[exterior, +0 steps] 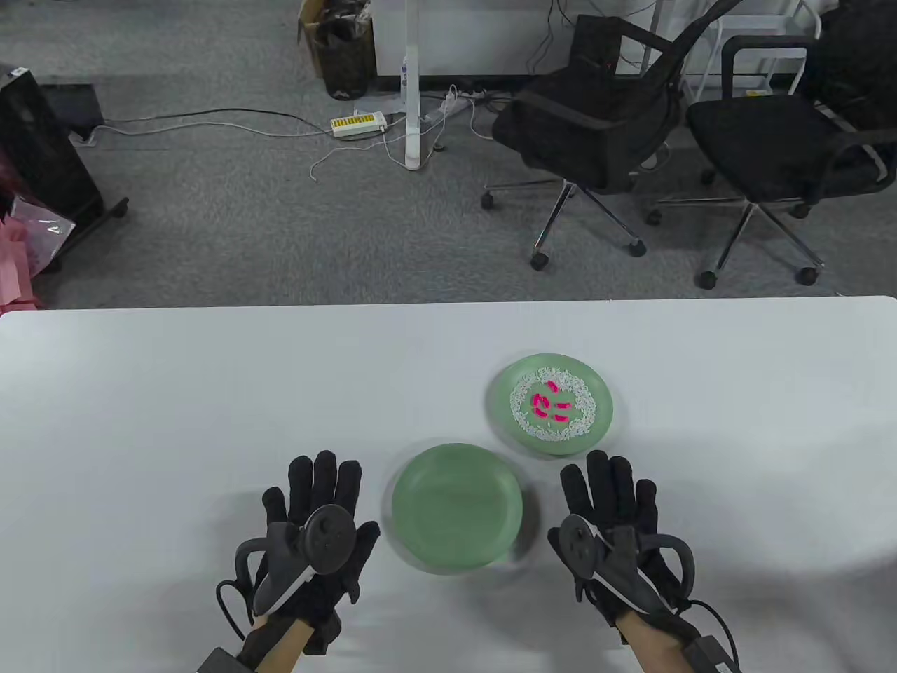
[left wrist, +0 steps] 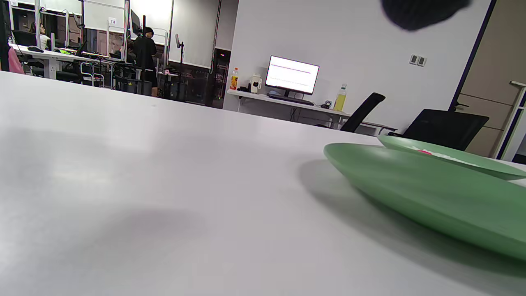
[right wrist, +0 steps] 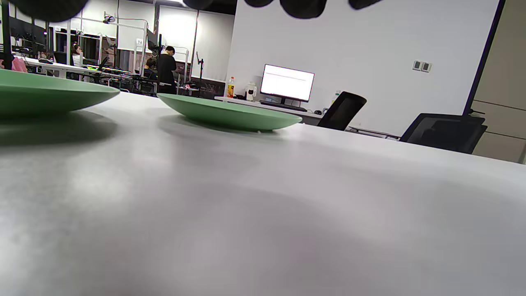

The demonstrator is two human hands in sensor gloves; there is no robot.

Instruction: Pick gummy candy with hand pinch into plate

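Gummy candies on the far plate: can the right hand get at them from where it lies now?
Probably yes. The right hand lies flat and empty just below the far plate, and the pink gummy candies lie uncovered inside a ring of white grains; nothing stands between them.

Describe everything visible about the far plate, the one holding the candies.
The far plate is round, shallow and matte green, looking like plastic or glazed ceramic. It sits flat on the white table, beyond and right of the empty green plate; their rims lie close, and contact cannot be judged. Inside, a ring of white grains surrounds several pink gummy candies near the centre. Neither hand touches it; the right hand rests nearest, fingers spread.
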